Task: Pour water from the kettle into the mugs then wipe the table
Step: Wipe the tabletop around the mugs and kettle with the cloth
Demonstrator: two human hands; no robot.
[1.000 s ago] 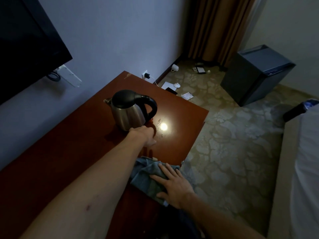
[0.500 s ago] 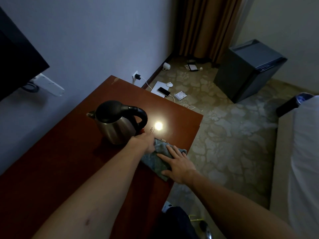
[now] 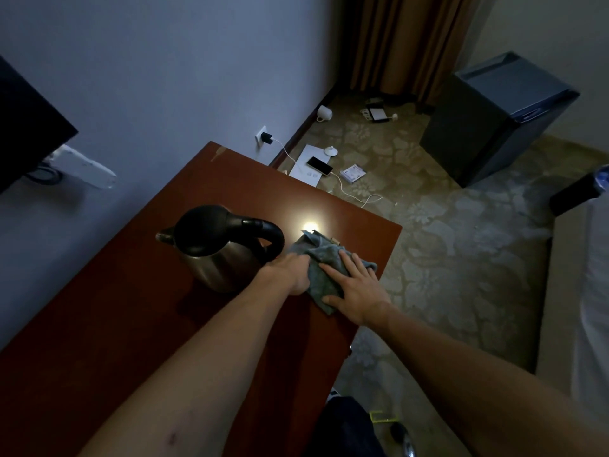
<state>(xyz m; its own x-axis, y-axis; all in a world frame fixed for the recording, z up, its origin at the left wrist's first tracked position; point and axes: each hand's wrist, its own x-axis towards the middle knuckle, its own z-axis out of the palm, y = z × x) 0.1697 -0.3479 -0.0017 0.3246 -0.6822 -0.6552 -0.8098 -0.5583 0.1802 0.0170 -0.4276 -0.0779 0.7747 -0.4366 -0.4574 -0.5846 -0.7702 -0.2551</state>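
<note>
Cloth (image 3: 324, 262) lies crumpled on the worktop (image 3: 138, 301), near its right edge and just right of the kettle (image 3: 219, 249). Your right hand (image 3: 354, 285) rests flat on top of it, fingers spread and straight, palm pressing down; thumb sits at the cloth's near corner. Your left hand (image 3: 291, 272) is beside the kettle base, touching the cloth's left edge; whether its fingers curl round anything can't be told, as they are turned away from view.

Key relation: the cloth is directly under the right hand, so that hand is the nearer and the one to drive the wipe. Cloth's long axis runs approx. from the near corner by your thumb to the far corner by the bright light spot (image 3: 308, 225), i.e. away from you and slightly left. Bare worktop lies beyond the far corner, with a strip at the right edge, plus a large area to the near left.

Kettle stands upright; spout (image 3: 164, 237) points left toward the wall (image 3: 164, 77), handle (image 3: 268, 237) points right toward the cloth. Its spout-to-handle axis thus runs left-right across the worktop, w/ the handle close to the cloth's far-left corner.

Judgement: wiping step in hand. No mugs are seen on the worktop; one mug (image 3: 324, 112) lies on the floor by the wall, well apart.
</note>
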